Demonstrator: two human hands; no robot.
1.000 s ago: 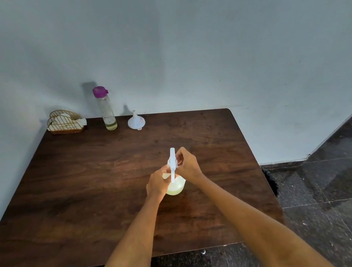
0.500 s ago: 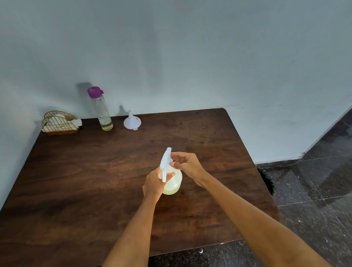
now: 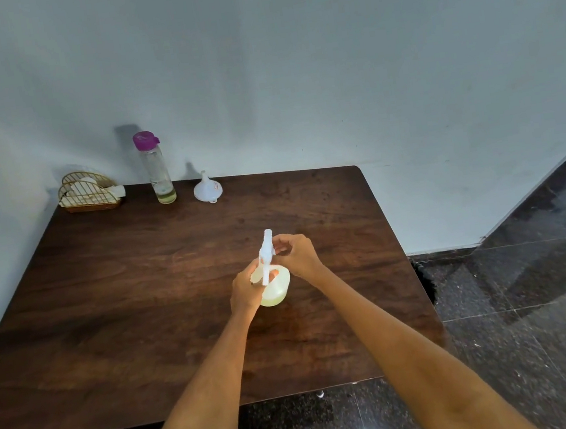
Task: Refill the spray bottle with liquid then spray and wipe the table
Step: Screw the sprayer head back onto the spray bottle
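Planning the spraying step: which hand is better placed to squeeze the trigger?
Probably the right hand: its fingers already pinch the white spray head, while the left hand grips the spray bottle body, steadying it.

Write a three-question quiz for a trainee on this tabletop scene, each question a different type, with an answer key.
1. True or false: the funnel sits in the neck of the spray bottle.
2. Multiple choice: what colour is the cap of the tall bottle at the back of the table? A) green B) purple C) black
3. Short answer: which hand grips the spray bottle's body, and which pinches the spray head?

Key
1. False; the funnel stands on the table near the wall, apart from the spray bottle.
2. B.
3. The left hand grips the body; the right hand pinches the spray head.
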